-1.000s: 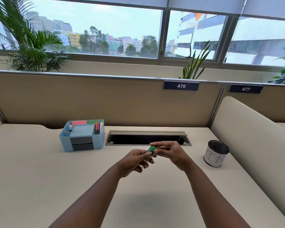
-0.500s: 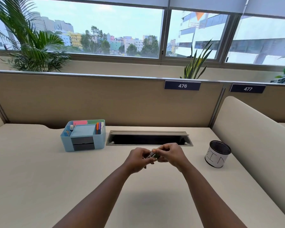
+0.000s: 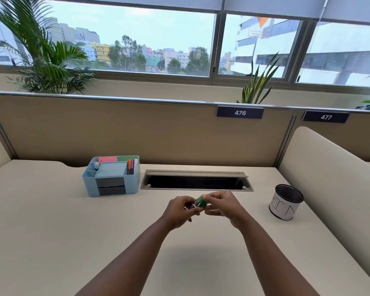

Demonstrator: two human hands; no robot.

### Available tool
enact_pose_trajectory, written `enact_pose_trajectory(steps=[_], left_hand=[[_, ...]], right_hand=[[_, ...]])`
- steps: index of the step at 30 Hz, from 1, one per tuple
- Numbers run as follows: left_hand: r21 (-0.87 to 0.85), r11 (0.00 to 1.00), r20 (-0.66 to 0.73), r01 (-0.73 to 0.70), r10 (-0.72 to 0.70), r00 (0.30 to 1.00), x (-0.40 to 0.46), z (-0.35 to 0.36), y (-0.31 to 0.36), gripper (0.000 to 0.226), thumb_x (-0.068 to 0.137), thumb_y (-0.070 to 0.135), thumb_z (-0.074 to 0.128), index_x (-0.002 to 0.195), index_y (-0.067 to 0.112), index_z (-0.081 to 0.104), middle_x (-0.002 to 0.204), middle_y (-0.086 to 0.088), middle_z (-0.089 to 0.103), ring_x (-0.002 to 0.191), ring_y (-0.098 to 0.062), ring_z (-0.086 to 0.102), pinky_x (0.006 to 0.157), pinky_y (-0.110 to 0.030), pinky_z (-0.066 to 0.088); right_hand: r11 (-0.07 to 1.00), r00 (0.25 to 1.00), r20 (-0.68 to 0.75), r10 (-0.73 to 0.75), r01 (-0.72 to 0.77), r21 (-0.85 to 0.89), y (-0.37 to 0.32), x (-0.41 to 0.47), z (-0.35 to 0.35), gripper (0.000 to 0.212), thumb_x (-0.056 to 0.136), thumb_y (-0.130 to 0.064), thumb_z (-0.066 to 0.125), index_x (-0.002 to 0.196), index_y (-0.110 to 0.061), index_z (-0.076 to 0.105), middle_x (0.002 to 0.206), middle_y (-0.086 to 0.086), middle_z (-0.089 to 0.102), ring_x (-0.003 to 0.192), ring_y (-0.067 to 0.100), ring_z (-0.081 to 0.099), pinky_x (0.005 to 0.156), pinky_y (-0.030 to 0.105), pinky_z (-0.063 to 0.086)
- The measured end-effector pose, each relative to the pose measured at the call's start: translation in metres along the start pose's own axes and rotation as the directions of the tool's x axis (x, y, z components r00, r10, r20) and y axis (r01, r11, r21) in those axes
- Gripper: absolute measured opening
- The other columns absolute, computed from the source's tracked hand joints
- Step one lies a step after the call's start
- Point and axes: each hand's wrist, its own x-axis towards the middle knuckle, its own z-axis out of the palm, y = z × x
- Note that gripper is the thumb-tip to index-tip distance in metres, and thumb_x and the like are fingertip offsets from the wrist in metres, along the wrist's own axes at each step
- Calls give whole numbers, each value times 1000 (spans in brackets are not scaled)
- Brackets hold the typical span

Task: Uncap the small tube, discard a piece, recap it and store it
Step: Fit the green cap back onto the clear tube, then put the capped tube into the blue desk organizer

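Both hands meet above the middle of the desk. My left hand (image 3: pixel 179 210) grips the clear body of a small tube (image 3: pixel 193 205), mostly hidden by the fingers. My right hand (image 3: pixel 221 205) pinches the tube's green cap (image 3: pixel 201 201) between thumb and fingertips. The cap sits at the tube's right end; whether it is on or off the tube I cannot tell. A black mesh cup (image 3: pixel 286 201) wrapped in white paper marked "BIN" stands to the right. A light blue desk organiser (image 3: pixel 111 178) stands at the back left.
A recessed cable slot (image 3: pixel 195 181) lies open in the desk behind my hands. A tan partition (image 3: pixel 137 133) closes the back, and a cream divider (image 3: pixel 329 178) runs along the right. The organiser holds pens, sticky notes and small drawers.
The hands stayed together over the same spot. The green cap was hidden by fingers half a second ago and shows again now at my right fingertips.
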Motion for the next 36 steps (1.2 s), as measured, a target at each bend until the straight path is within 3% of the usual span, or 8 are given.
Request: enact_pose_trajectory(steps=[2, 4, 10, 13, 17, 20, 27, 36], left_hand=[[-35, 999, -5, 36, -37, 999, -1, -3, -4, 30, 83, 23, 66, 107, 6, 63, 98, -16, 73, 60, -8, 58, 39, -17, 38], [-55, 996, 6, 67, -67, 998, -2, -5, -7, 34, 83, 23, 66, 112, 7, 59, 99, -16, 71, 67, -10, 62, 42, -18, 41], [-125, 974, 60, 187, -180, 982, -5, -14, -27, 50, 77, 22, 73, 123, 15, 52, 111, -10, 62, 94, -21, 60, 64, -26, 52], [-15, 980, -2, 201, -201, 980, -9, -24, -45, 57, 74, 25, 76, 125, 15, 52, 120, -12, 62, 96, -20, 59, 72, -27, 51], [238, 942, -93, 239, -223, 970, -17, -47, -73, 69, 77, 34, 72, 136, 17, 41, 135, -9, 52, 121, -21, 49, 97, -30, 43], [296, 893, -187, 340, -295, 937, -19, -76, -96, 75, 82, 34, 66, 143, 13, 27, 148, -11, 38, 135, -24, 37, 110, -34, 32], [332, 800, -384, 500, -370, 846, -21, -140, -134, 77, 88, 27, 59, 145, 4, 12, 156, -14, 21, 143, -27, 23, 116, -36, 25], [461, 690, -436, 558, -372, 819, -14, -203, -170, 80, 90, 22, 54, 146, 4, 0, 159, -11, 2, 147, -24, 6, 118, -37, 21]], right_hand=[[1000, 999, 51, -4, 2, 31, 0, 0, 3, 5, 81, -9, 65, 84, -11, 69, 81, 8, 71, 69, 12, 69, 56, 17, 56], [1000, 996, 84, -14, 12, 23, 1, 2, 6, 11, 80, -3, 65, 87, -12, 68, 83, 7, 71, 70, 11, 70, 57, 17, 56], [1000, 1000, 8, -17, 17, -11, 6, 8, 16, 15, 77, 1, 68, 87, -10, 66, 92, 14, 67, 76, 16, 66, 60, 19, 58], [1000, 999, -35, 5, -6, -21, 11, 12, 24, 21, 76, 1, 68, 96, -2, 65, 94, 15, 67, 80, 21, 66, 61, 21, 57], [1000, 997, -77, -1, -1, -29, 14, 17, 37, 21, 75, 0, 68, 96, -1, 66, 95, 15, 66, 83, 24, 65, 63, 23, 57], [1000, 998, -60, -8, 6, -29, 11, 27, 52, 19, 75, 0, 69, 93, -4, 66, 92, 13, 65, 79, 21, 64, 58, 19, 57], [997, 997, -68, -36, 31, -65, 7, 48, 86, 21, 75, -1, 69, 95, -4, 66, 98, 18, 65, 82, 22, 63, 59, 20, 56], [986, 988, -88, -128, 118, -114, -6, 80, 142, 27, 76, -3, 69, 103, -3, 65, 97, 14, 65, 85, 25, 64, 77, 37, 59]])
